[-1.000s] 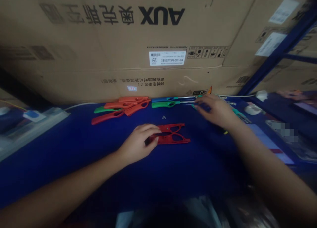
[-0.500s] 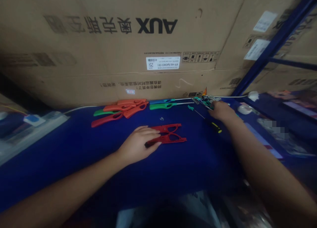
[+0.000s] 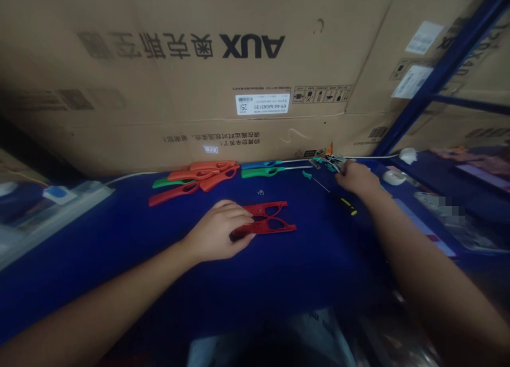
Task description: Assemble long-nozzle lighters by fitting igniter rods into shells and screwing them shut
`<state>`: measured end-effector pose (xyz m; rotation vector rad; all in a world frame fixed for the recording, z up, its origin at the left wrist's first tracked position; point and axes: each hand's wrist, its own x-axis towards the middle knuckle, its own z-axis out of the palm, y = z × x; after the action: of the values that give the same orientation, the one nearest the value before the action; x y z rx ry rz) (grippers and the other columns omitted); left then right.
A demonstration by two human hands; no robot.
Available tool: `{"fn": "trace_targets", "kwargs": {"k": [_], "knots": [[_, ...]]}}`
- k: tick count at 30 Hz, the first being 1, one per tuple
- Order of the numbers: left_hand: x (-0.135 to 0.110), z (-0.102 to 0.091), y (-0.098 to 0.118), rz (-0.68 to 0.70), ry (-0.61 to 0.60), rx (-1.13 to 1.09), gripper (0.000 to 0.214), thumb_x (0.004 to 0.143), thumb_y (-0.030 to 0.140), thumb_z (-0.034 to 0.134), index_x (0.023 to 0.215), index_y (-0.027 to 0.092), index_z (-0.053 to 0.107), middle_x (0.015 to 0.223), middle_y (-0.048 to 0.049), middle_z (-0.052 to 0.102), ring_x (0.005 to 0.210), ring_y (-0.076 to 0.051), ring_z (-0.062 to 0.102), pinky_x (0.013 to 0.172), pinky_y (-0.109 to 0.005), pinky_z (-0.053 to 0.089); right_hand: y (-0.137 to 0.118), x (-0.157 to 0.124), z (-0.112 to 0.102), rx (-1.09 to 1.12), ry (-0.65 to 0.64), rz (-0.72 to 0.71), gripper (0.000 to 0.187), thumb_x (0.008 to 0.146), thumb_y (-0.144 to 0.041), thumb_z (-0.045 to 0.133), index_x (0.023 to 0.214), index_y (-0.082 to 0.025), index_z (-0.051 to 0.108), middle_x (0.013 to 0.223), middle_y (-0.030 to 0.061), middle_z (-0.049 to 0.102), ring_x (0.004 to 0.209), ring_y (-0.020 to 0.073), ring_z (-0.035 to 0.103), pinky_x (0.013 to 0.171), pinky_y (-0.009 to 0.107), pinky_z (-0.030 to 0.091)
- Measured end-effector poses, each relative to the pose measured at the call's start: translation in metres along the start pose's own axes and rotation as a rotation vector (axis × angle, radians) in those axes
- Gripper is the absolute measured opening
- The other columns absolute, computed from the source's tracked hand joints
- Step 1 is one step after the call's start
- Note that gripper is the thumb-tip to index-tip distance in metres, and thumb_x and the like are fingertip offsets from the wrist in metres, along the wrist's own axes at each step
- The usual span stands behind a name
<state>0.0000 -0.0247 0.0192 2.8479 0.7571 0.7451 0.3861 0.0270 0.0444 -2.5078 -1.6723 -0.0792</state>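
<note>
My left hand point(image 3: 221, 231) is closed over the left ends of two red lighter casing halves point(image 3: 274, 226), which lie side by side on the blue table with their looped ends pointing right. At the back right my right hand point(image 3: 356, 178) reaches into a pile of small metal and green parts point(image 3: 334, 162); its fingertips are bent down there, and what they pinch is hidden. Just in front of that pile lies a screwdriver point(image 3: 345, 202) with a black and yellow handle. A small green piece point(image 3: 306, 174) rests near its tip. Tiny metal bits point(image 3: 260, 192) lie behind the red halves.
Several orange, red and green casings point(image 3: 203, 173) are heaped at the back left. Beside them lie a blue lighter point(image 3: 261, 164) and a green lighter point(image 3: 261, 172) with metal rods. A large cardboard box point(image 3: 179, 91) stands behind. A white mouse-shaped object point(image 3: 394, 177) sits at right.
My left hand and the red casing halves have shifted slightly left. My right hand stays at the pile of parts with little movement.
</note>
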Motion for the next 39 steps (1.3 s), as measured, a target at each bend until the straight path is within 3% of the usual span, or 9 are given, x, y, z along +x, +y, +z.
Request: {"fn": "trace_targets", "kwargs": {"k": [8, 15, 19, 22, 25, 29, 35, 39], "knots": [[0.001, -0.012, -0.008, 0.048, -0.073, 0.016, 0.018, 0.089, 0.030, 0.063, 0.102, 0.022, 0.072, 0.102, -0.0059, 0.075, 0.095, -0.022, 0.070, 0.096, -0.041, 0.048, -0.011, -0.012, -0.016, 0.124, 0.121, -0.061, 0.017, 0.086, -0.035, 0.054, 0.096, -0.022, 0.058, 0.093, 0.0126, 0.072, 0.087, 0.0293, 0.068, 0.066, 0.033, 0.045], [0.001, -0.028, -0.020, 0.061, -0.167, 0.064, 0.018, 0.089, 0.031, 0.062, 0.103, 0.022, 0.071, 0.102, -0.0051, 0.075, 0.097, -0.023, 0.068, 0.096, -0.041, 0.047, -0.026, -0.032, -0.024, 0.302, 0.270, -0.496, 0.009, 0.083, -0.028, 0.057, 0.090, -0.023, 0.058, 0.086, 0.0078, 0.067, 0.084, 0.0252, 0.064, 0.076, 0.033, 0.046], [-0.001, -0.038, -0.026, 0.072, -0.204, 0.098, 0.017, 0.087, 0.030, 0.064, 0.099, 0.024, 0.073, 0.107, -0.0044, 0.075, 0.100, -0.023, 0.068, 0.097, -0.041, 0.047, -0.041, -0.049, -0.023, 0.479, 0.190, -0.827, 0.008, 0.087, -0.030, 0.057, 0.089, -0.022, 0.057, 0.082, 0.0048, 0.063, 0.078, 0.0210, 0.060, 0.072, 0.031, 0.045], [-0.001, -0.045, -0.021, 0.083, -0.170, 0.186, 0.023, 0.084, 0.035, 0.066, 0.102, 0.024, 0.075, 0.114, -0.0058, 0.075, 0.105, -0.027, 0.067, 0.102, -0.045, 0.044, -0.053, -0.063, -0.017, 0.584, 0.050, -0.954, 0.007, 0.089, -0.028, 0.059, 0.090, -0.021, 0.058, 0.080, 0.0026, 0.062, 0.071, 0.0167, 0.056, 0.067, 0.028, 0.044], [0.001, -0.048, -0.011, 0.056, -0.100, 0.227, 0.031, 0.087, 0.039, 0.064, 0.113, 0.023, 0.073, 0.115, -0.0063, 0.075, 0.105, -0.027, 0.067, 0.101, -0.045, 0.045, -0.065, -0.077, -0.009, 0.693, -0.132, -0.993, 0.006, 0.092, -0.027, 0.057, 0.092, -0.020, 0.058, 0.079, 0.0007, 0.060, 0.067, 0.0132, 0.054, 0.064, 0.026, 0.045], [0.001, -0.046, -0.004, -0.012, -0.184, 0.281, 0.030, 0.090, 0.042, 0.062, 0.107, 0.021, 0.074, 0.099, -0.0072, 0.075, 0.092, -0.026, 0.068, 0.088, -0.043, 0.051, -0.075, -0.090, -0.002, 0.742, -0.266, -1.009, 0.006, 0.094, -0.025, 0.054, 0.094, -0.019, 0.056, 0.077, -0.0010, 0.057, 0.063, 0.0111, 0.051, 0.060, 0.024, 0.042], [-0.003, -0.037, -0.015, -0.051, -0.228, 0.288, 0.039, 0.087, 0.046, 0.066, 0.117, 0.022, 0.069, 0.120, -0.0078, 0.070, 0.106, -0.028, 0.066, 0.092, -0.042, 0.052, -0.079, -0.092, 0.004, 0.716, -0.245, -1.011, 0.007, 0.094, -0.026, 0.055, 0.093, -0.019, 0.056, 0.077, -0.0009, 0.057, 0.062, 0.0108, 0.050, 0.059, 0.024, 0.041], [-0.004, -0.031, -0.017, -0.063, -0.241, 0.227, 0.032, 0.090, 0.042, 0.064, 0.115, 0.022, 0.070, 0.115, -0.0073, 0.072, 0.101, -0.027, 0.069, 0.090, -0.041, 0.053, -0.077, -0.090, 0.005, 0.748, -0.251, -1.006, 0.016, 0.097, -0.034, 0.056, 0.092, -0.019, 0.057, 0.076, -0.0011, 0.059, 0.062, 0.0103, 0.051, 0.058, 0.023, 0.040]]}}
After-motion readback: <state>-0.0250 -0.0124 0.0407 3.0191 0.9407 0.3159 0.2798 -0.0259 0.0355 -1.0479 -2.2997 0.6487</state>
